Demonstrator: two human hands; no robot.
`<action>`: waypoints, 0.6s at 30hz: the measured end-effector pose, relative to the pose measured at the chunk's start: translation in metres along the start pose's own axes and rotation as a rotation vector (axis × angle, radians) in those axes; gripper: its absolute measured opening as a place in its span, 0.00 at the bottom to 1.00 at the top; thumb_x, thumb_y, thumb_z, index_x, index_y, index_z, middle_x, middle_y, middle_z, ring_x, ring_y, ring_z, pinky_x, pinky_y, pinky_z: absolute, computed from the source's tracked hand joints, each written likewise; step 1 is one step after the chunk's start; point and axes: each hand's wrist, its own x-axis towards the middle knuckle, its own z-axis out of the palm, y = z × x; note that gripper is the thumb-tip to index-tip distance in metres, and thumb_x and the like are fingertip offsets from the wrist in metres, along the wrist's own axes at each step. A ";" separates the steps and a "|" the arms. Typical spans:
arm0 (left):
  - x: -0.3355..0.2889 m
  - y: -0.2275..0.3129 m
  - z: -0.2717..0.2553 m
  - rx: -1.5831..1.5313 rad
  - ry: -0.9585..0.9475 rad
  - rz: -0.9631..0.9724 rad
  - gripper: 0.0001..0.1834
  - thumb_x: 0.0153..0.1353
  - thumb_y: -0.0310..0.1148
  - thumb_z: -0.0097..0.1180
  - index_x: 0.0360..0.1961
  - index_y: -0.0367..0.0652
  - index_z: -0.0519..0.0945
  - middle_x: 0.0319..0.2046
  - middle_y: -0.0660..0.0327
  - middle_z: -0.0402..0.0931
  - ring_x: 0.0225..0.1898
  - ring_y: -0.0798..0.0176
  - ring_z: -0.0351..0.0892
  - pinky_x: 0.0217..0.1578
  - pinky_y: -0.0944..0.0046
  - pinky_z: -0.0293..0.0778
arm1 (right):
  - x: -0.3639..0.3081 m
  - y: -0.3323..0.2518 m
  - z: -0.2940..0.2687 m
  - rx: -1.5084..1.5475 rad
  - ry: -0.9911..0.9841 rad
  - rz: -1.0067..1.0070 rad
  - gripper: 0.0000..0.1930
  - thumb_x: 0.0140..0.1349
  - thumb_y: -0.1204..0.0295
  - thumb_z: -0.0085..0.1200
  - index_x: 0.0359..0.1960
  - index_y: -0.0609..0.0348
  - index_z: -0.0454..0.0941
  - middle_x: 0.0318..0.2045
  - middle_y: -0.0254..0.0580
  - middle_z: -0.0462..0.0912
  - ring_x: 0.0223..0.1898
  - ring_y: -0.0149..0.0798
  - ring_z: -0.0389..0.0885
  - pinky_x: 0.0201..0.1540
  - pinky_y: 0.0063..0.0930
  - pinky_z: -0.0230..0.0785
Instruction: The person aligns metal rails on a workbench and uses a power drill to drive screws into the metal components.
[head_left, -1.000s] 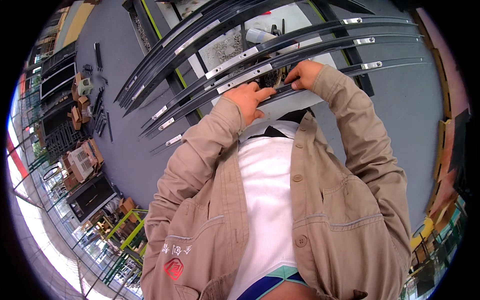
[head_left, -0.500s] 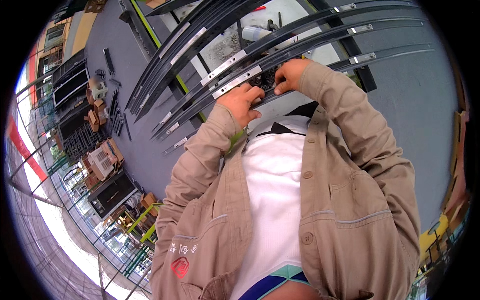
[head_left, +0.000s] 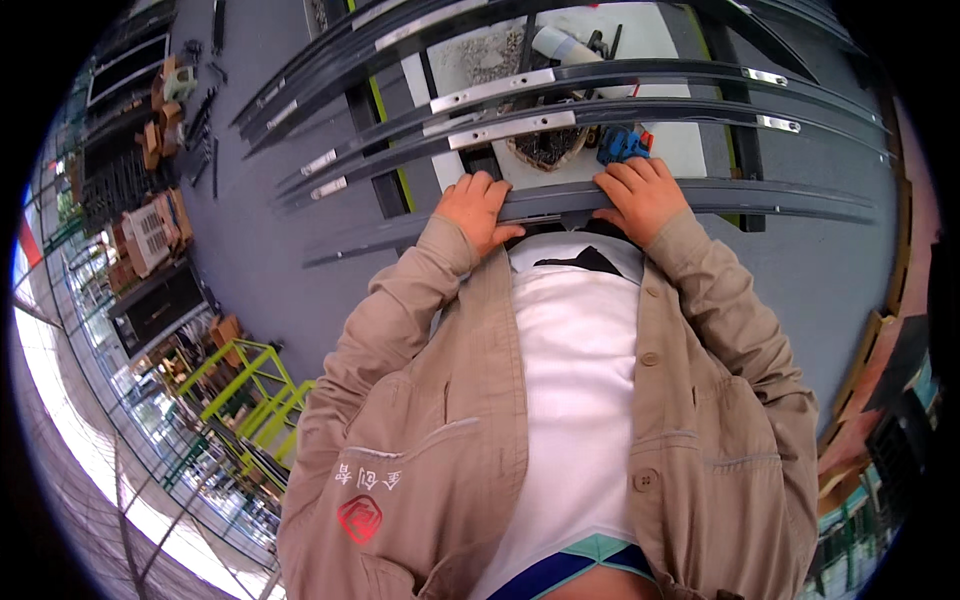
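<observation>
A long dark grey metal rail [head_left: 556,203] runs crosswise close in front of my body. My left hand [head_left: 474,212] grips it left of the middle, with fingers over the far side and thumb on the near side. Farther right, my right hand [head_left: 641,198] is wrapped round the same rail, knuckles up. Just beyond lies another dark rail with a silver joining plate [head_left: 520,129], and behind that one a similar rail with a plate [head_left: 492,91]. Past my right fingertips sits a blue power tool [head_left: 621,146], beside a container of small dark parts [head_left: 545,150].
Dark crossbeams [head_left: 743,150] with green edging support the rails over a white board [head_left: 660,45]. A white cylinder [head_left: 563,46] lies on that board. More rails [head_left: 420,32] are bunched at the far left. Cartons [head_left: 150,145] and a green frame [head_left: 240,385] stand on the left.
The near rail now lies apart from the others, closer to my body. My right hand has moved right and closed round it; my hands are wider apart. The whole view has turned.
</observation>
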 end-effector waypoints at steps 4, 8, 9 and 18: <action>-0.005 -0.005 0.004 -0.045 0.074 0.019 0.37 0.51 0.54 0.69 0.57 0.43 0.75 0.45 0.54 0.73 0.47 0.48 0.73 0.49 0.53 0.73 | -0.007 -0.003 0.008 -0.093 0.146 -0.077 0.26 0.51 0.58 0.69 0.52 0.52 0.79 0.51 0.36 0.80 0.52 0.43 0.76 0.56 0.40 0.65; -0.010 -0.006 0.009 -0.046 0.151 0.078 0.37 0.52 0.55 0.68 0.57 0.43 0.75 0.46 0.55 0.74 0.46 0.50 0.75 0.47 0.55 0.73 | -0.006 -0.002 0.007 -0.095 0.115 -0.089 0.26 0.53 0.58 0.68 0.53 0.53 0.78 0.52 0.37 0.80 0.52 0.43 0.76 0.56 0.40 0.65; -0.011 -0.006 0.010 -0.038 0.143 0.073 0.37 0.53 0.55 0.67 0.58 0.43 0.75 0.47 0.56 0.74 0.46 0.50 0.76 0.48 0.55 0.73 | -0.006 -0.002 0.007 -0.097 0.108 -0.095 0.26 0.53 0.58 0.68 0.53 0.53 0.78 0.53 0.37 0.80 0.53 0.43 0.76 0.56 0.41 0.65; -0.014 -0.006 0.009 0.011 0.121 0.069 0.35 0.57 0.57 0.63 0.58 0.45 0.73 0.47 0.57 0.74 0.45 0.50 0.78 0.48 0.54 0.72 | -0.006 -0.009 0.007 -0.120 0.086 -0.031 0.25 0.55 0.59 0.68 0.54 0.54 0.79 0.53 0.39 0.80 0.53 0.45 0.76 0.57 0.40 0.65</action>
